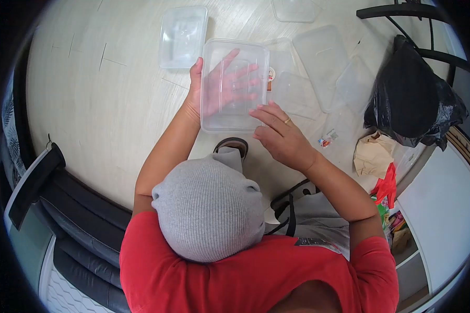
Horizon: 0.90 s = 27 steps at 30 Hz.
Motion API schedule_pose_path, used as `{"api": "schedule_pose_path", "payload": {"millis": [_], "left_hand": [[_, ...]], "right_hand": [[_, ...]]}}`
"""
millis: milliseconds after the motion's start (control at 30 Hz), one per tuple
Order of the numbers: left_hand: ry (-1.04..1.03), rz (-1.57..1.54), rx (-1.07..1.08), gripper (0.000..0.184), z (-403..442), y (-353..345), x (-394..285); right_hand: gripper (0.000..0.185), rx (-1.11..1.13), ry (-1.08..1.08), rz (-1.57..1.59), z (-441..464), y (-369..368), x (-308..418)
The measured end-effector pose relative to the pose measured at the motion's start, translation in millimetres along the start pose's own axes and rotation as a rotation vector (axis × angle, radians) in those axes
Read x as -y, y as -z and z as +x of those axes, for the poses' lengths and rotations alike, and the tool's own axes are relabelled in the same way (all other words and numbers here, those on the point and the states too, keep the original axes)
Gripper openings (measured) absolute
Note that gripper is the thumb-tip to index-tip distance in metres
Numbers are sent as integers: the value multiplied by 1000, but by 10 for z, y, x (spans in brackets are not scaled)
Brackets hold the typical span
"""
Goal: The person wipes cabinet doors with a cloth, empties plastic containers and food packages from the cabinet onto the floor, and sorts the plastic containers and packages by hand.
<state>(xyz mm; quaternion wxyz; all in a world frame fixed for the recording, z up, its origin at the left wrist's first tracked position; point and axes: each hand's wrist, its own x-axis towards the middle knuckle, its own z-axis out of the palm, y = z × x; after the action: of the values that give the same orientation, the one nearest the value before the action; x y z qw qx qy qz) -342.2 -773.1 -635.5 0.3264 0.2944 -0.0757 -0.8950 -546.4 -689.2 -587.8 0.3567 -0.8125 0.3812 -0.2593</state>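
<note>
A clear, rounded rectangular plastic lid (235,122), or possibly a shallow tub, is held up above the floor. Through it I see my left hand (227,86) spread against its underside, with the thumb up along the left edge. My right hand (284,136), wearing a ring, has its fingers extended, and their tips touch the lower right edge of the clear piece. A clear rectangular container (183,37) stands on the floor just beyond, to the left.
More clear plastic pieces (321,65) lie on the pale floor (99,104) to the right. A black plastic bag (412,96), brown paper (373,155) and a red bag (385,185) are at the right. A black padded seat (83,208) stands at the left.
</note>
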Motion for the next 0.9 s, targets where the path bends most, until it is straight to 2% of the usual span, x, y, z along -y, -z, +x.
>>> {"api": "schedule_pose_path", "payload": {"millis": [267, 400, 467, 600, 900], "left_hand": [[-4, -110, -33, 105, 12, 7, 47], [7, -166, -79, 106, 28, -38, 85], [5, -174, -77, 105, 26, -8, 79], [-4, -191, -97, 100, 27, -3, 72], [-64, -242, -128, 98, 22, -47, 96]], "right_hand": [[19, -118, 80, -63, -8, -44, 38], [21, -109, 62, -102, 17, -37, 24], [19, -11, 32, -126, 13, -19, -1], [21, -26, 64, -91, 30, 0, -33], [28, -162, -50, -47, 88, 1, 19]]}}
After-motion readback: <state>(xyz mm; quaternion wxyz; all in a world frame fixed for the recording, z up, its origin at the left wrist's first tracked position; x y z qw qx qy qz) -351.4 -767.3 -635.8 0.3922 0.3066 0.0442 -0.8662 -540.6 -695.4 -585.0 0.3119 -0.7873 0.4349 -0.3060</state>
